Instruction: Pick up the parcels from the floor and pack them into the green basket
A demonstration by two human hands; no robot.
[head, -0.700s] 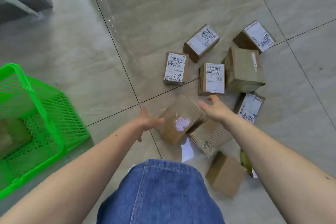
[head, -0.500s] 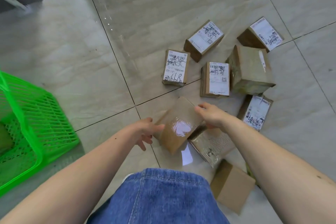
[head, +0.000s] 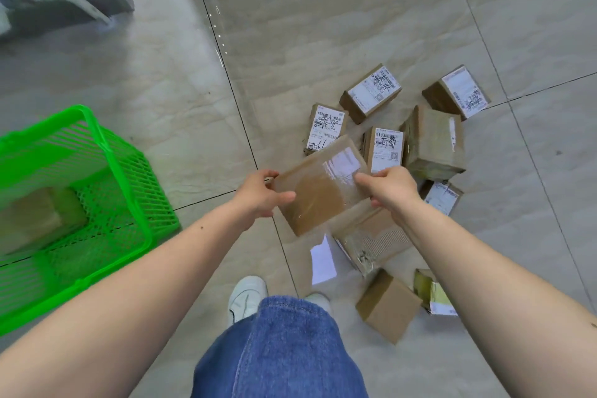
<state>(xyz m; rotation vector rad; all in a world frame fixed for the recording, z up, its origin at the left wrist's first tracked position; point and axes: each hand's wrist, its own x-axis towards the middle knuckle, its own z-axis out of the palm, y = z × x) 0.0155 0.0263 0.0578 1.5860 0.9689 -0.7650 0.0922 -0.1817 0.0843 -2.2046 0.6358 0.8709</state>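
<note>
Both hands hold one brown taped parcel (head: 318, 186) up off the floor, above the heap of other parcels (head: 433, 142): the left hand (head: 260, 192) grips its left end, thumb curled over the top face and fingers tucked beneath, while the right hand (head: 389, 186) pinches its right edge with bent fingers (fingertips partly hidden behind the box). The green basket (head: 106, 152) stands well apart to the left, with a brown parcel lying inside it.

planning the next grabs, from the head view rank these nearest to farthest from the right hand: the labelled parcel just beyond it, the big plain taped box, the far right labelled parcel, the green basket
1. Labelled parcel, just beyond the right hand.
2. Big plain taped box, beyond it to the right.
3. Far right labelled parcel, at the pile's back right.
4. Green basket, far left.
</note>
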